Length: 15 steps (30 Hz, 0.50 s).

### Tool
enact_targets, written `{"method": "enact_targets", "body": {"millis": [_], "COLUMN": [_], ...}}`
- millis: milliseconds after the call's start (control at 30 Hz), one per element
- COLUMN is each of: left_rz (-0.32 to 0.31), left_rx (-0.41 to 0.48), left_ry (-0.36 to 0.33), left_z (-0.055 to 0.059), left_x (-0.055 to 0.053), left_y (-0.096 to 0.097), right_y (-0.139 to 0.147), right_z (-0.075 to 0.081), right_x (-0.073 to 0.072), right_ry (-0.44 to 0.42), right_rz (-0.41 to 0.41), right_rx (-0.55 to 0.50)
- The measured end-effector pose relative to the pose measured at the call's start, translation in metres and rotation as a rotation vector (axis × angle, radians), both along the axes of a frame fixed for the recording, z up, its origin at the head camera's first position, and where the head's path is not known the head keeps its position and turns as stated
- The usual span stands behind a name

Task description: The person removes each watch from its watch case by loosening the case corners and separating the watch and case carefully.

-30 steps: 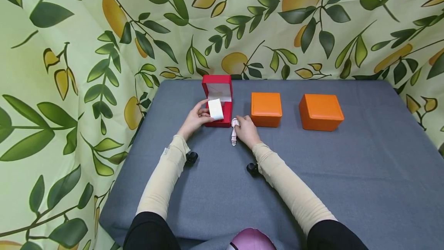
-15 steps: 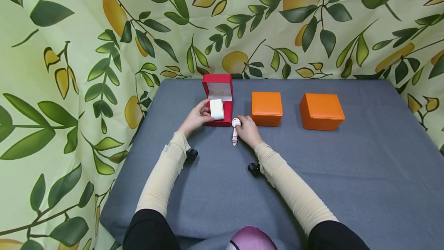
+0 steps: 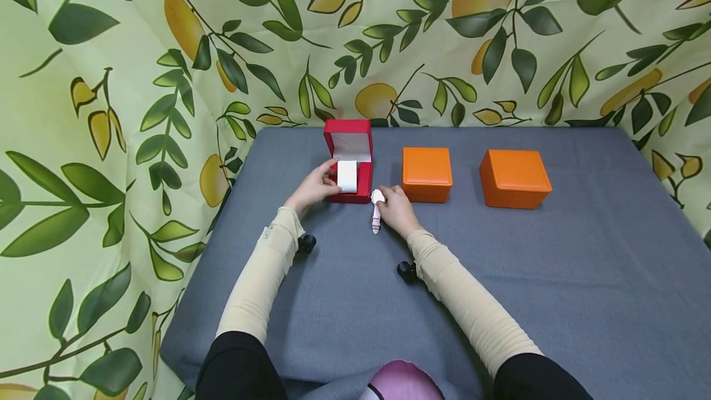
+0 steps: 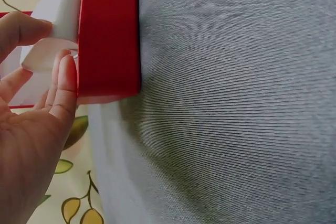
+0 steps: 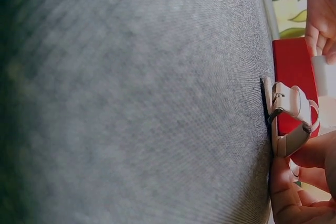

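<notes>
My left hand (image 3: pixel 312 190) sits at the left side of the open red box (image 3: pixel 350 168), thumb and fingers curled round the white cushion (image 3: pixel 347 176), which I hold just above the box's base, in front of its raised lid. From the left wrist view the cushion (image 4: pixel 52 24) is pinched between my thumb above and fingertips (image 4: pixel 67 72) below, right against the red wall (image 4: pixel 107 35). Just right of the box, my right hand (image 3: pixel 395 208) grips a pale pink watch (image 3: pixel 376 212) near its face, the strap trailing toward me on the grey tablecloth (image 3: pixel 555 276). The right wrist view shows the watch (image 5: pixel 287 116) with its buckled strap looped, touching the cloth beside the red box (image 5: pixel 294 77), my fingers (image 5: pixel 286 192) closed round it. Further right stand two closed orange boxes, one near my right hand (image 3: pixel 426 173) and one well apart (image 3: pixel 513 178)
</notes>
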<state>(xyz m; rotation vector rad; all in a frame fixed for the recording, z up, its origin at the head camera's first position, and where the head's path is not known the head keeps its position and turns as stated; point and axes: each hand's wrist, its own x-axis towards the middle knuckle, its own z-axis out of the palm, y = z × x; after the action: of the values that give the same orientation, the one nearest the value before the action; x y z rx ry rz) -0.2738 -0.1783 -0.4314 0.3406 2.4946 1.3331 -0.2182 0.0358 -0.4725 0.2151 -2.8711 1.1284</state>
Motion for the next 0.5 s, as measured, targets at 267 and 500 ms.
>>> {"method": "enact_targets", "body": {"millis": [267, 500], "left_rz": [-0.027, -0.004], "left_rx": [-0.116, -0.177], "left_ry": [-0.006, 0.046], "left_z": [0.000, -0.001], "left_x": [-0.008, -0.006], "left_y": [0.007, 0.013], "right_y": [0.000, -0.001], "right_z": [-0.001, -0.001], "right_x": [0.001, -0.001], "right_ry": [-0.005, 0.001], "right_rz": [-0.005, 0.001], "right_rx": [0.007, 0.019]}}
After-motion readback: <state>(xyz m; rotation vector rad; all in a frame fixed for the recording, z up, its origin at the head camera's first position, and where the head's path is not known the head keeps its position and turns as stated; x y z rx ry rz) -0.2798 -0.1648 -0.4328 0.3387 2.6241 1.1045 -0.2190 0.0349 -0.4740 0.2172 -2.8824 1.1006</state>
